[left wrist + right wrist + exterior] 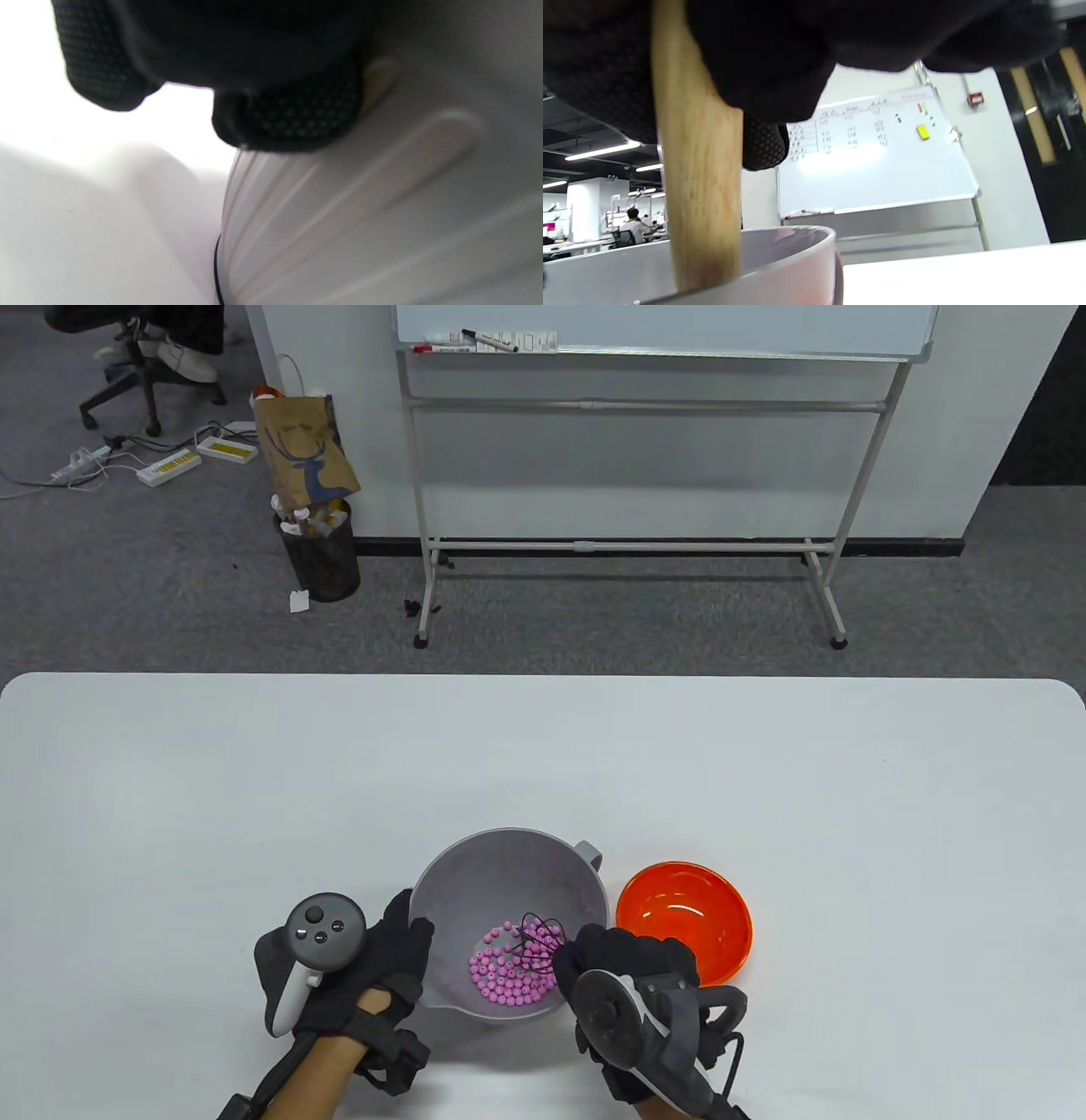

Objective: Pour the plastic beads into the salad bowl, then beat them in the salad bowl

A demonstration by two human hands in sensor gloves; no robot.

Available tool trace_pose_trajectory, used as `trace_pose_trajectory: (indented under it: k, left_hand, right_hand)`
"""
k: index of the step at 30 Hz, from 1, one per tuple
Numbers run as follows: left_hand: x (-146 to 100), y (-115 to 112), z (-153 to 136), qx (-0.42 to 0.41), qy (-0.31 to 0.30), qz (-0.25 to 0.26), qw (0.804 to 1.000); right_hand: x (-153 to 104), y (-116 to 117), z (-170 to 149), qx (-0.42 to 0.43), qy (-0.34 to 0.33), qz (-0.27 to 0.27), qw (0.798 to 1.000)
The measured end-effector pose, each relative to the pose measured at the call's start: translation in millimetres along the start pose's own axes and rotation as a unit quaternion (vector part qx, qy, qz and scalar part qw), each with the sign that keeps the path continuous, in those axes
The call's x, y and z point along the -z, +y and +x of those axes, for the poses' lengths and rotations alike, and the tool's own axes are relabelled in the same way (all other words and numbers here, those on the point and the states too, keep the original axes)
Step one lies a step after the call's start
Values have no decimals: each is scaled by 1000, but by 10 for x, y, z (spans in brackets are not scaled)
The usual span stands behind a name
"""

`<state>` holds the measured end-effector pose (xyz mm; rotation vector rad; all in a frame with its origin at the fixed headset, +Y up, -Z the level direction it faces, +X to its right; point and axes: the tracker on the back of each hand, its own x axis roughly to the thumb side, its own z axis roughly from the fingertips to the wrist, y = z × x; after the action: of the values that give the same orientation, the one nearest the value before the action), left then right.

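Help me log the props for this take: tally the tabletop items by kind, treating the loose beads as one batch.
Bowls: 2, the grey salad bowl and the orange bowl
Whisks: 1, the whisk with a wooden handle, held by the right hand
Bead batches: 1, the pink beads in the salad bowl
Total: 4

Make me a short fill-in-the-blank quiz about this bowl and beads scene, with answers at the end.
1. The pink beads lie inside the ____ salad bowl.
2. The orange bowl holds ____ beads.
3. The right hand holds a whisk by its ____ handle.
4. The left hand rests against the salad bowl's ____ wall.

Answers: grey; no; wooden; outer
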<state>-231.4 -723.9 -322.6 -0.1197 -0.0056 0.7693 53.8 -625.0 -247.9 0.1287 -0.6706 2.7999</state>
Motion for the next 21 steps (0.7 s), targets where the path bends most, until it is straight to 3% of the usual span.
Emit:
trace_pose_trajectory:
  k: [5,6,11,21]
  left_hand:
    - [0,0,0,0,0,0,1000]
    - [0,0,0,0,0,0,1000]
    - [-1,0,0,-1,0,0,1000]
    - [-1,-1,1,-1,0,-1,1000]
  right_hand:
    - [38,163,-115,110,43,61,991]
    - [32,198,-138,121,56,45,990]
    - [54,298,-186,89,66,7,994]
    - [7,153,-90,-9,27,-43,999]
